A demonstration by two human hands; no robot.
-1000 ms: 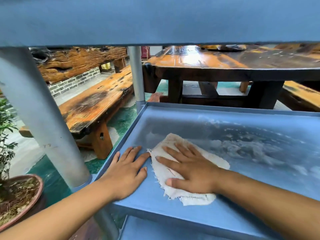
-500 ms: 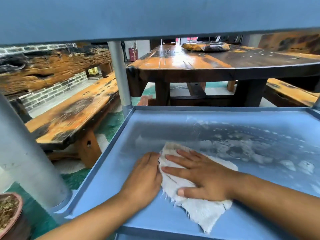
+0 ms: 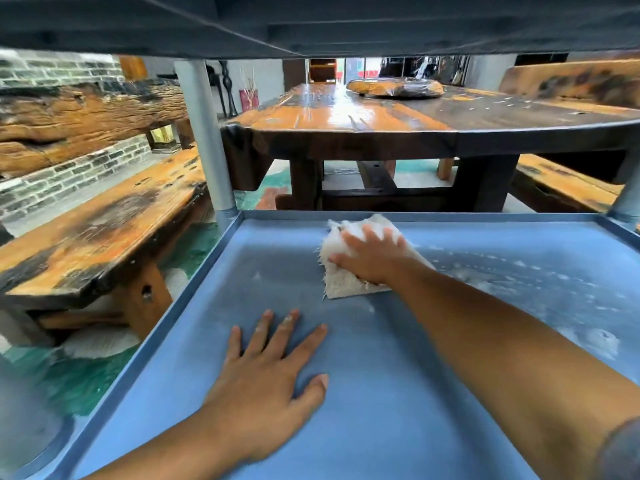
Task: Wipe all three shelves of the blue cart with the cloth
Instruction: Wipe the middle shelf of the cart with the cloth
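Pushed away from the near edge, the white cloth now sits far out at 12 o'clock on the shelf, close to the back rim, where half a second ago it lay near the front-left part beside both hands. The right hand lies flat on top of it, fingers spread and pressing down, palm covering most of the fabric rather than gripping it. The left hand has parted from the cloth and rests open, palm down, on bare blue surface at about 7 o'clock, holding nothing and seemingly bracing the body.

That stroke looks to have cleared the left strip of this middle shelf of the blue cart, which reads matt and even. Pale smears and white blotches remain from 1 to 3 o'clock, so this level seems only part done. Another shelf hangs overhead; whether it is wiped I cannot tell.
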